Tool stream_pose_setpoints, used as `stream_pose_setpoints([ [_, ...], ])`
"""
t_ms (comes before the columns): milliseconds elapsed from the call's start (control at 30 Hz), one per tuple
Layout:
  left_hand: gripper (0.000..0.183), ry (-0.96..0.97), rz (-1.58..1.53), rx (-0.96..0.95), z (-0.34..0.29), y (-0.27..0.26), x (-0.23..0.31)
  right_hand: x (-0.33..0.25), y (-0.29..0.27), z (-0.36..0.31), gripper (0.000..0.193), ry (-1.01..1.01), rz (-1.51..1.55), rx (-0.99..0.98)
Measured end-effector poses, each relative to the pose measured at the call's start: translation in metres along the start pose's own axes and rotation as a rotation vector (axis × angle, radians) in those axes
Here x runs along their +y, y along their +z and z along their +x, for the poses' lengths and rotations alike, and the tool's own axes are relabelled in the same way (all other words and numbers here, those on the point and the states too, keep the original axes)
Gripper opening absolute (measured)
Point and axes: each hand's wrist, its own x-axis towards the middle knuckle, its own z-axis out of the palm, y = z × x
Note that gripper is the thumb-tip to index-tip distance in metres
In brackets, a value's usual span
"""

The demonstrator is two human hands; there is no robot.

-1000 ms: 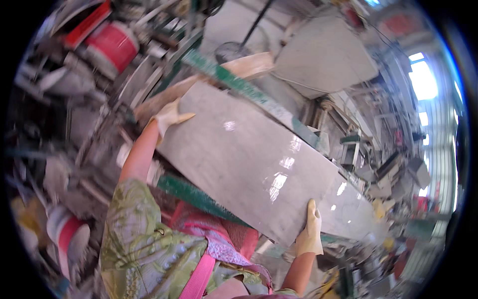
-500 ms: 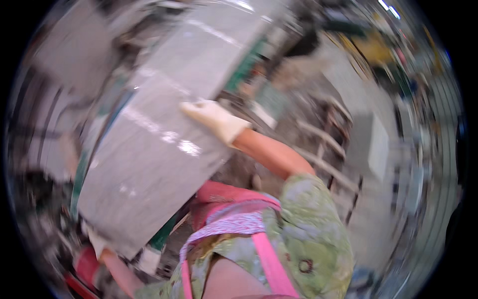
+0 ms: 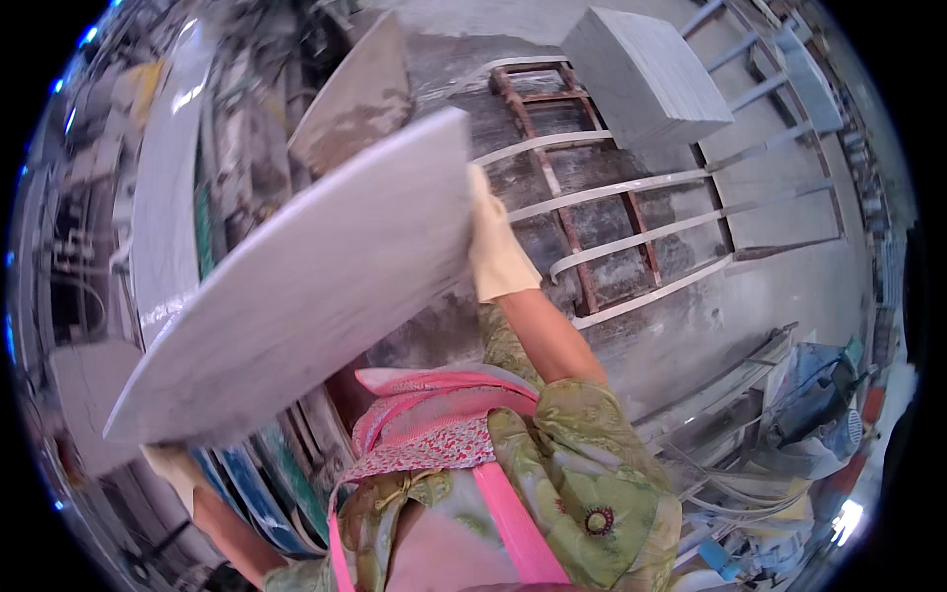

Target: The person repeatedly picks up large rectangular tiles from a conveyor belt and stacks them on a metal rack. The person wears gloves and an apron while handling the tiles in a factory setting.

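Observation:
A grey-white stone slab [image 3: 316,286] hangs tilted in front of me, held up between my two gloved hands. My right hand [image 3: 498,247], in a cream glove, is closed on the slab's right edge; part of its fingers is hidden by the slab. At the near left corner, my left hand [image 3: 176,474] grips the edge from below, also gloved, with most fingers out of sight. Behind the slab on the left, a wet, shiny stone strip [image 3: 168,187] lies along the green-sided machine line.
A thick stack of pale slabs [image 3: 651,84] stands at the far right. Beside it, a rusty metal frame [image 3: 567,227] lies on the wet floor under several pale strips [image 3: 631,187]. Hoses and plastic bundles [image 3: 779,464] lie at the near right. A brownish slab [image 3: 355,94] leans behind.
The slab has come up off the machine line and is now tilted in my hands. My right hand has shifted from its top face to its edge. My view has turned right.

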Motion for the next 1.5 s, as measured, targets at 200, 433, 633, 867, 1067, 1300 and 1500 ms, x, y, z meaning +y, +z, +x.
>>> stream_pose_setpoints([
  [200, 0.014, 0.051, -0.429, -0.292, 0.029, 0.314, 0.139, -0.029, -0.235, 0.051, 0.056, -0.041, 0.365, 0.09],
  [433, 0.054, -0.183, -0.771, -0.73, -0.121, 0.634, 0.358, -0.095, -0.343, -0.022, 0.069, 0.245, 0.181, 0.776],
  [633, 0.045, -0.207, -1.197, -1.355, -0.193, 0.857, 0.461, -0.109, -0.367, -0.018, 0.062, 0.71, 0.346, 0.828],
  [867, 0.043, -0.918, -0.989, -1.463, -0.229, 1.049, 0.5, -0.049, -0.438, 0.087, 0.067, 0.75, 0.061, 0.956],
  [1067, 0.052, -0.696, -0.397, -1.396, -0.219, 1.149, 0.562, -0.07, -0.478, 0.284, 0.071, 0.719, 0.081, 0.979],
  [1300, 0.054, -0.614, -0.456, -1.367, -0.208, 1.294, 0.531, -0.05, -0.539, 0.408, 0.071, 0.782, 0.17, 1.051],
  [1500, 0.046, -0.612, -0.415, -1.304, -0.207, 1.365, 0.508, -0.042, -0.563, 0.447, 0.068, 0.765, 0.264, 1.077],
])
